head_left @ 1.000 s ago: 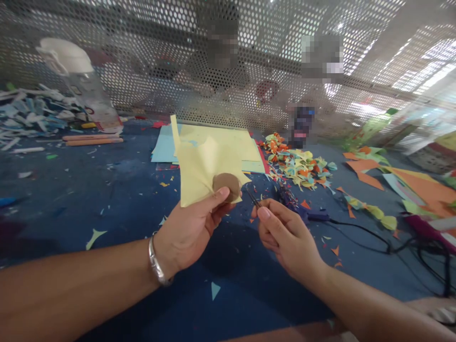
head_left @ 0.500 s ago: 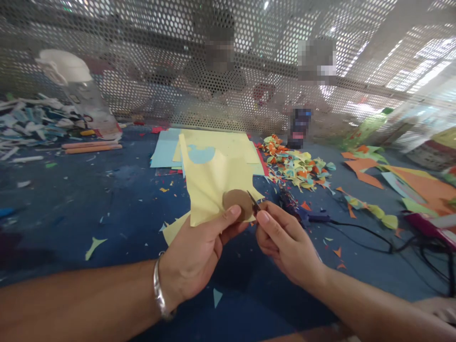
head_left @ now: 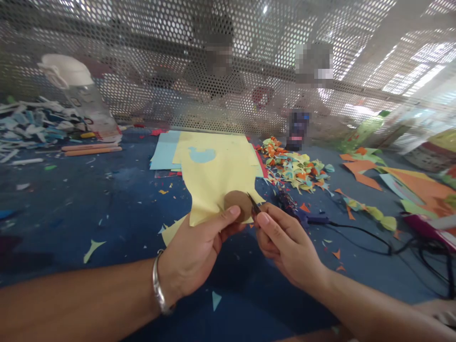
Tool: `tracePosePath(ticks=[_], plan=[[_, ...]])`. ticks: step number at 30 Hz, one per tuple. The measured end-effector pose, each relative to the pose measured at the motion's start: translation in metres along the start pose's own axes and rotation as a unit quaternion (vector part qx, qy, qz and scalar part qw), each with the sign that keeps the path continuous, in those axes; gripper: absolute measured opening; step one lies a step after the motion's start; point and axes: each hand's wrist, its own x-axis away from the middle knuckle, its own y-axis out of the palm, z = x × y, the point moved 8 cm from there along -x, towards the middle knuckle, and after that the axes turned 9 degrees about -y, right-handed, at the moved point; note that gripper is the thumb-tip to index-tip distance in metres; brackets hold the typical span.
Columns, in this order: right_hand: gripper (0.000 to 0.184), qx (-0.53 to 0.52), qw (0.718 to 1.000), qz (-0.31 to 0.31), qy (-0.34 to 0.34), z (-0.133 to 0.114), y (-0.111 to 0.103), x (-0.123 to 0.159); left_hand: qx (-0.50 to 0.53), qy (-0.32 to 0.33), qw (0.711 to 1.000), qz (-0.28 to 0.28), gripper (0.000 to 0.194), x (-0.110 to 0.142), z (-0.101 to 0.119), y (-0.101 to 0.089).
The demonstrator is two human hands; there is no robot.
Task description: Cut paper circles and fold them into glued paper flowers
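Note:
My left hand [head_left: 199, 251] is closed on a yellow paper sheet [head_left: 210, 190], the thumb pressing a round brown disc [head_left: 233, 200] flat against it near the sheet's lower right edge. Small dark scissors [head_left: 254, 203] are gripped in my right hand [head_left: 287, 237]. Their pointed blades touch or nearly touch the disc's right side, by the paper's edge. The fingers cover the scissor handles. Behind the held sheet lies a stack of coloured paper [head_left: 166, 149]. A blue rounded patch [head_left: 202, 154] shows within the yellow near the stack.
Small cut paper pieces [head_left: 297, 166] lie heaped right of the stack. A glue gun [head_left: 315, 217] with a black cable rests beside my right hand. At left are a clear bottle [head_left: 92, 111], sticks [head_left: 92, 149] and paper strips [head_left: 32, 123]. A perforated metal panel [head_left: 149, 61] stands behind.
The yellow sheet's raised upper left edge has tipped down and away, lying flatter toward the stack. My hands and the scissors have barely moved.

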Motion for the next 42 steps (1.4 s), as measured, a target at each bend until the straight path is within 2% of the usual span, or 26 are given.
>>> tracePosePath(ticks=[8,16,21,24,26,28,32,38,41,42], plan=[[0.036,0.010,1.000,-0.004,-0.005,-0.002,-0.002,-0.001,-0.020,0.035,0.999,0.004,0.039,0.000,0.008,0.002],[0.040,0.016,1.000,-0.011,-0.009,-0.005,-0.003,0.000,-0.125,0.106,0.986,0.005,0.034,0.003,0.015,-0.002],[0.041,0.023,1.000,-0.020,-0.004,-0.006,-0.003,0.001,-0.168,0.104,0.979,0.048,0.028,0.001,0.018,-0.009],[0.042,0.021,1.000,-0.021,-0.002,-0.007,-0.004,0.001,-0.253,0.081,0.959,0.099,0.035,-0.001,0.020,-0.018],[0.042,0.022,1.000,-0.020,-0.003,-0.006,-0.005,0.000,-0.341,0.055,0.927,0.143,0.052,-0.001,0.020,-0.026],[0.041,0.024,1.000,-0.019,-0.002,-0.006,-0.005,0.001,-0.397,0.043,0.903,0.158,0.061,-0.001,0.020,-0.031],[0.041,0.026,1.000,-0.017,-0.002,-0.004,-0.005,0.000,-0.404,0.066,0.903,0.128,0.063,-0.003,0.019,-0.028],[0.045,0.025,1.000,-0.014,-0.006,-0.005,-0.006,0.000,-0.450,0.050,0.881,0.139,0.069,-0.003,0.014,-0.032],[0.045,0.027,0.999,-0.017,-0.008,-0.005,-0.006,0.000,-0.451,0.057,0.881,0.132,0.068,-0.002,0.016,-0.030],[0.046,0.027,0.999,-0.018,-0.008,-0.006,-0.006,-0.001,-0.442,0.079,0.885,0.124,0.066,-0.002,0.020,-0.026]])
